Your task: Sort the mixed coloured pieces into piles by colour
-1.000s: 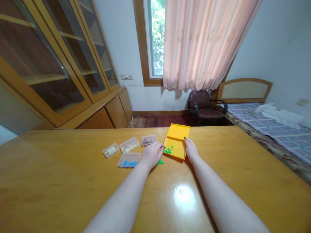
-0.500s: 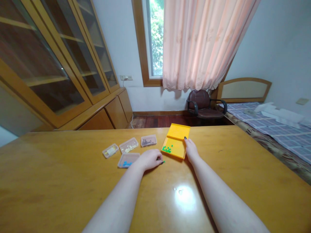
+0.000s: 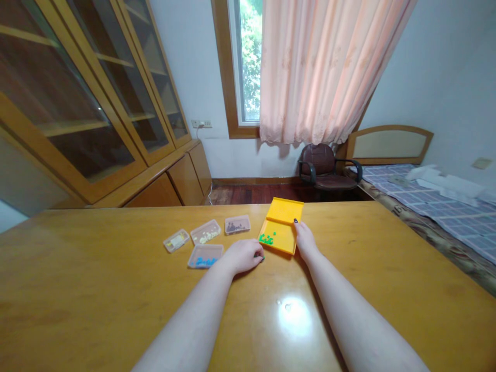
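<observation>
Lying on the surface (image 3: 116, 289) just short of the yellow box (image 3: 282, 236), a green bead (image 3: 262, 258) meets the left hand (image 3: 243, 256), whose fingers are curled, grip unclear; the right hand (image 3: 306, 241) rests open-fingered against the box's right edge.

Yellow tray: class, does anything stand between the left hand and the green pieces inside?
Only the low rim of the yellow tray separates the left hand from the green pieces; the right hand rests at its right edge.

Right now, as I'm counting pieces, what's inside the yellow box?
Green pieces lie in the yellow box near its left edge; the right hand covers its right rim, hiding anything beneath.
</observation>
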A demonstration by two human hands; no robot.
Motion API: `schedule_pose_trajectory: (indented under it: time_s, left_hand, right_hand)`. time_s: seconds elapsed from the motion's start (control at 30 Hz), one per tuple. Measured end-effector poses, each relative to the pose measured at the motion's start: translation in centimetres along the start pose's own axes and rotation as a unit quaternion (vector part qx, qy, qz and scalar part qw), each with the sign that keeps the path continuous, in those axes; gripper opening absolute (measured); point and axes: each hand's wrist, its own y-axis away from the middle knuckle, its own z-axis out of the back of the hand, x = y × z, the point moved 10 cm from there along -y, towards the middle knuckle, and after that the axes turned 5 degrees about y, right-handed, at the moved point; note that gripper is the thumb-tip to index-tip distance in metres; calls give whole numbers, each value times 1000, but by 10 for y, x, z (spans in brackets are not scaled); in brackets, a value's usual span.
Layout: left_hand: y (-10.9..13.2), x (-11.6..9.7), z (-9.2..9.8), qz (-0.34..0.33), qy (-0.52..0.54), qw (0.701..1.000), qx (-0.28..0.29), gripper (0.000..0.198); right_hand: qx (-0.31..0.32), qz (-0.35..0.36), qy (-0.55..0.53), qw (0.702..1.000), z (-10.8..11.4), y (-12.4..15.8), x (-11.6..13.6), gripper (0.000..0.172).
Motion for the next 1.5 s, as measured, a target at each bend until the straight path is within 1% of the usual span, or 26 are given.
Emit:
schedule_pose_trajectory:
  time_s: [0.13,0.23,0.3,0.37,0.4,0.47,0.5,0.57,0.67,0.77,0.83,0.9,0.97,1.03,1.17,1.27,1.37,1.43,1.5]
  left_hand:
    - [0,-1,0,-6,-14,1000,-11,16]
    - [1,-3,3,-17,2,1000,-23,15]
    - [1,-7,8,-32,32,998,-47,15]
    - [1,-9,16,-32,63,993,-94,15]
    - [1,-6,21,-16,74,989,-127,16]
    - [1,5,30,40,87,977,-193,17]
    - [2,12,33,69,89,970,-216,18]
    - [4,22,35,105,87,963,-233,24]
    - [7,40,38,152,57,962,-218,23]
    - [18,69,42,265,11,944,-195,23]
    - [23,83,36,323,-1,933,-156,26]
    - [24,89,26,348,4,931,-114,27]
    - [23,90,17,349,18,933,-89,24]
    - [21,87,9,338,32,937,-76,21]
    - [15,79,2,304,64,948,-66,21]
    - [9,69,3,260,84,959,-67,23]
    - [7,63,14,222,82,966,-104,24]
    - [8,64,20,216,65,966,-126,24]
    - [10,66,19,222,49,967,-111,24]
  right_hand:
    - [0,-3,4,1000,0,1,1,27]
    - [-1,0,8,1000,0,1,1,27]
    - [-1,4,12,1000,0,0,1,28]
    - [5,6,12,1000,0,-1,-1,30]
    - [8,6,11,1000,0,-1,-1,31]
    - [12,6,11,1000,0,-2,-2,31]
    - [13,6,12,1000,0,-2,-2,31]
    - [13,7,13,1000,1,-2,-1,31]
    - [12,8,15,1000,2,-2,-1,32]
    - [4,11,19,1000,2,-1,0,29]
    - [-1,11,14,1000,2,0,1,27]
    - [-5,9,9,1000,1,2,2,25]
    - [-9,8,11,1000,1,3,4,24]
    - [-11,8,16,1000,1,4,6,23]
    - [-13,9,18,1000,-1,7,9,24]
    - [-10,10,15,1000,-2,7,10,25]
    - [-4,8,11,1000,-2,6,8,26]
    - [-2,9,9,1000,-2,5,7,26]
    - [-4,12,12,1000,-1,5,7,25]
